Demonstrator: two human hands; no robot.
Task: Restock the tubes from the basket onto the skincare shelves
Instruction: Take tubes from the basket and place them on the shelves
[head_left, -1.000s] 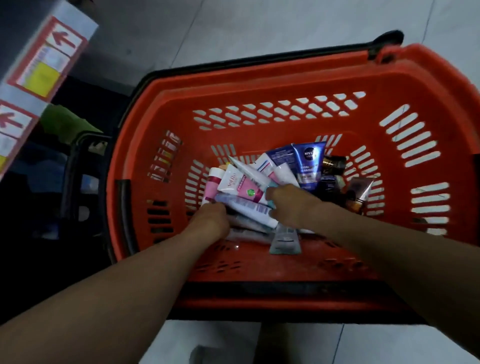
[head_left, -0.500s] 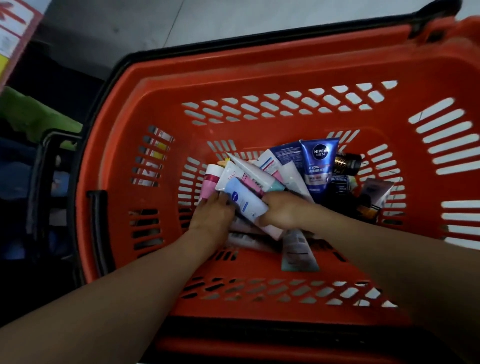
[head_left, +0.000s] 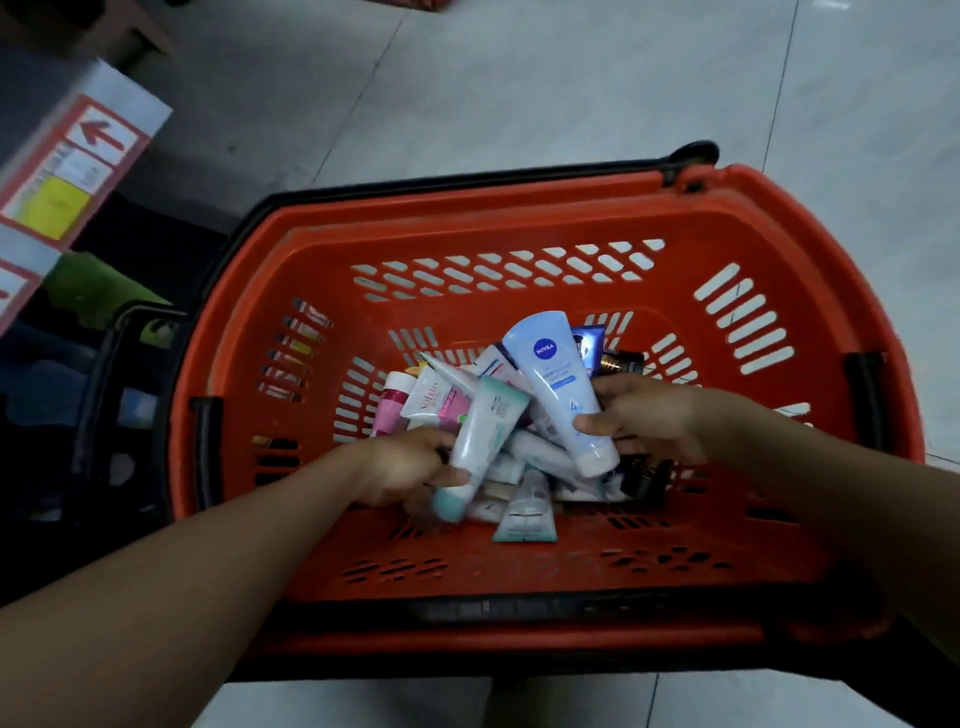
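An orange basket (head_left: 519, 218) stands on the floor below me, with a heap of several skincare tubes (head_left: 436, 400) in its bottom. My left hand (head_left: 400, 467) grips a white and teal tube (head_left: 483, 431) near its cap, lifted above the heap. My right hand (head_left: 634, 415) holds a pale blue Nivea tube (head_left: 556, 384) by its lower end, cap toward me. A pale tube (head_left: 524, 512) lies flat nearest me. Pink and white tubes lie at the heap's left.
A shelf edge (head_left: 67, 171) with red-arrow and yellow price labels juts in at the upper left. Dark lower shelving (head_left: 62, 405) with a green item (head_left: 98, 291) sits beside the basket's left. Grey floor tiles (head_left: 571, 83) spread beyond the basket.
Both hands have come up out of the heap, each with a tube. The left hand has taken hold of the white and teal tube. The view has pulled back from the basket.
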